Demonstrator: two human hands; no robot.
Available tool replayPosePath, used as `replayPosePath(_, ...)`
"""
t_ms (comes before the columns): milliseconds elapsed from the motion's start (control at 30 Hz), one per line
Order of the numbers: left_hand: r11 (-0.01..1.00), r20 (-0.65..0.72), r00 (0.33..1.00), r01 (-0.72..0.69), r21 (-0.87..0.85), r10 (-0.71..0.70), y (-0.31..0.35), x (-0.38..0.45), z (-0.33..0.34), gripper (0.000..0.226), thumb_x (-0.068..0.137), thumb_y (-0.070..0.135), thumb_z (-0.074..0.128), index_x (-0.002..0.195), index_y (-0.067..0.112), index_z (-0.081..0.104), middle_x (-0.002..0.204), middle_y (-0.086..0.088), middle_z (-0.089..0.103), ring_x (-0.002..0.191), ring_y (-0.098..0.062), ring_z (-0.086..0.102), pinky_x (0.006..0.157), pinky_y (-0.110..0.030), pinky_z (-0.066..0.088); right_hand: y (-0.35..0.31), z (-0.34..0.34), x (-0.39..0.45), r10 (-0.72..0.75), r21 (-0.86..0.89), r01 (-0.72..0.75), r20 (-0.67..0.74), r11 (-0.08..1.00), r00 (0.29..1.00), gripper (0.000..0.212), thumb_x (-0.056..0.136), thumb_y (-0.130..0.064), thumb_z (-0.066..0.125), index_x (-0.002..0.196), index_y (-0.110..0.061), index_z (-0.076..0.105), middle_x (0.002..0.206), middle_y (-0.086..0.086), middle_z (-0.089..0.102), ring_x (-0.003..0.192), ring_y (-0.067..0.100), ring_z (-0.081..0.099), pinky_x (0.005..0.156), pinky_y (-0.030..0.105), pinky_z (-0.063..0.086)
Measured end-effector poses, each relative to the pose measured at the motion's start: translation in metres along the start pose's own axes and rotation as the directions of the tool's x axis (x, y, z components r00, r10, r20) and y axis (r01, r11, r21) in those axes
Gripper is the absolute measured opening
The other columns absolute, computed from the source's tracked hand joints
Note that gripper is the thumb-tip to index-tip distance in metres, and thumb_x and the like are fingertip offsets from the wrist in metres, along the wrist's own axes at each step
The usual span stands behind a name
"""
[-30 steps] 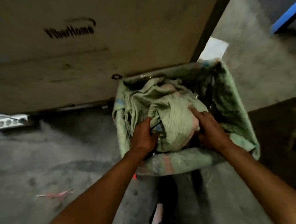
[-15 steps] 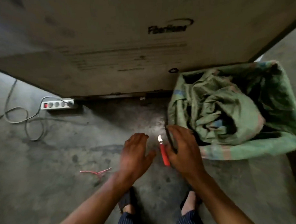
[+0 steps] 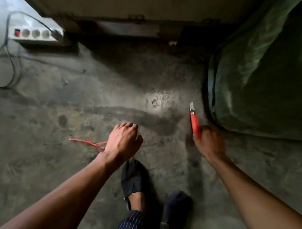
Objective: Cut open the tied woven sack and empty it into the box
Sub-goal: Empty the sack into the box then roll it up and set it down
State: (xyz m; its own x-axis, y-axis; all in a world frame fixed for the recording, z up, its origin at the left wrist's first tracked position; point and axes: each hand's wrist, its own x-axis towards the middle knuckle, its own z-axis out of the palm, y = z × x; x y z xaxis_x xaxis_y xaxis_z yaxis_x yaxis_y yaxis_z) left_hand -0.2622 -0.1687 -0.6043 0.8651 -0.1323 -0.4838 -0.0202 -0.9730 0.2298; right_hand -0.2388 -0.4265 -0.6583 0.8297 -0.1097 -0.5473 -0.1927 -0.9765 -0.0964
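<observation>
A green woven sack point(image 3: 258, 86) bulges at the right edge of the view, standing on the concrete floor. My right hand point(image 3: 210, 141) grips a red utility knife point(image 3: 194, 123) by its handle, blade out and pointing away from me, just left of the sack. My left hand point(image 3: 123, 141) hovers low over the floor with its fingers loosely curled and nothing in them. A piece of red string point(image 3: 86, 142) lies on the floor right beside it, partly hidden under the wrist. The large cardboard box point(image 3: 143, 5) runs along the top of the view.
A white power strip point(image 3: 35, 35) with its cable point(image 3: 9, 64) lies on the floor at the upper left. My two feet in dark shoes point(image 3: 134, 180) stand at the bottom centre. Bare concrete lies between the hands and the box.
My hands left the sack's top and came down to the floor. My right hand picked up the red knife that lay beside the sack. The view dropped toward the floor.
</observation>
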Motion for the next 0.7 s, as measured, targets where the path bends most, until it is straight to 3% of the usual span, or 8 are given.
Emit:
replayPosePath(133, 0.999, 0.064, 0.998, 0.023, 0.030, -0.025, -0.026, -0.012, 0.045, 0.057, 0.072, 0.044, 0.030, 0.084, 0.002, 0.067, 0.082, -0.017, 0.071, 0.080, -0.036, 0.067, 0.068, -0.039, 0.052, 0.007, 0.047, 0.027, 0.189, 0.140, -0.193, 0.040, 0.971, 0.981, 0.043, 0.079, -0.033, 0.067, 0.109, -0.004, 0.055, 0.111, 0.025, 0.062, 0.105, 0.040, 0.059, 0.082, 0.044, 0.049)
replayPosePath(200, 0.999, 0.110, 0.993, 0.033, 0.041, -0.037, -0.036, -0.025, 0.051, 0.050, 0.073, 0.042, 0.034, 0.078, 0.004, 0.066, 0.075, -0.014, 0.069, 0.073, -0.036, 0.067, 0.062, -0.039, 0.052, 0.003, 0.053, 0.033, 0.214, 0.156, -0.221, 0.059, 0.963, 0.975, 0.045, 0.079, -0.027, 0.068, 0.111, -0.002, 0.052, 0.114, 0.027, 0.060, 0.107, 0.042, 0.058, 0.084, 0.045, 0.049)
replayPosePath(300, 0.998, 0.079, 0.996, 0.047, 0.043, -0.050, -0.044, -0.044, 0.024, 0.047, 0.074, 0.042, 0.035, 0.077, 0.006, 0.065, 0.074, -0.012, 0.068, 0.072, -0.035, 0.067, 0.062, -0.039, 0.052, -0.017, 0.036, 0.026, 0.225, 0.295, -0.261, 0.150, 0.919, 0.963, 0.040, 0.075, -0.030, 0.068, 0.103, -0.003, 0.057, 0.110, 0.026, 0.063, 0.100, 0.041, 0.062, 0.083, 0.043, 0.051)
replayPosePath(367, 0.999, 0.029, 0.998, 0.051, 0.005, -0.051, -0.041, -0.053, -0.012, 0.050, 0.074, 0.042, 0.032, 0.079, 0.005, 0.065, 0.077, -0.015, 0.069, 0.076, -0.037, 0.066, 0.065, -0.040, 0.051, -0.033, 0.013, 0.012, 0.219, 0.445, -0.298, 0.221, 0.844, 0.950, 0.039, 0.068, -0.041, 0.060, 0.088, -0.008, 0.060, 0.095, 0.026, 0.069, 0.084, 0.041, 0.067, 0.075, 0.046, 0.057)
replayPosePath(467, 0.997, -0.110, 0.992, 0.061, -0.046, -0.066, -0.024, -0.075, -0.100, 0.055, 0.072, 0.042, 0.028, 0.083, 0.003, 0.065, 0.083, -0.017, 0.069, 0.082, -0.038, 0.065, 0.071, -0.041, 0.049, -0.080, -0.073, -0.037, 0.171, 0.699, -0.290, 0.237, 0.654, 0.956, 0.022, 0.083, -0.035, 0.049, 0.070, -0.017, 0.048, 0.067, 0.016, 0.063, 0.054, 0.034, 0.063, 0.057, 0.050, 0.058)
replayPosePath(567, 0.996, -0.241, 0.969, 0.046, -0.072, -0.062, 0.010, -0.105, -0.214, 0.047, 0.078, 0.039, 0.036, 0.092, 0.004, 0.065, 0.095, -0.016, 0.069, 0.093, -0.036, 0.063, 0.081, -0.040, 0.047, -0.132, -0.197, -0.107, 0.050, 0.878, -0.221, 0.221, 0.424, 0.974, 0.026, 0.095, -0.015, 0.037, 0.071, -0.019, 0.046, 0.056, 0.006, 0.047, 0.034, 0.013, 0.047, 0.040, 0.027, 0.046)
replayPosePath(633, 0.997, -0.328, 0.943, 0.027, -0.072, -0.050, 0.035, -0.133, -0.300, 0.043, 0.079, 0.035, 0.038, 0.095, 0.005, 0.064, 0.099, -0.015, 0.069, 0.098, -0.033, 0.062, 0.085, -0.039, 0.045, -0.155, -0.288, -0.158, -0.035, 0.914, -0.099, 0.123, 0.393, 0.992, 0.026, 0.094, -0.014, 0.039, 0.070, -0.018, 0.049, 0.055, 0.004, 0.045, 0.032, 0.008, 0.044, 0.037, 0.022, 0.040)
replayPosePath(700, 0.998, -0.420, 0.907, 0.005, -0.066, -0.032, 0.057, -0.160, -0.378, 0.047, 0.077, 0.038, 0.032, 0.090, 0.007, 0.064, 0.094, -0.013, 0.069, 0.094, -0.032, 0.063, 0.083, -0.039, 0.046, -0.175, -0.372, -0.205, -0.095, 0.905, 0.049, -0.010, 0.422, 0.995, 0.023, 0.089, -0.027, 0.046, 0.069, -0.017, 0.052, 0.053, 0.002, 0.048, 0.038, 0.014, 0.047, 0.042, 0.027, 0.040)
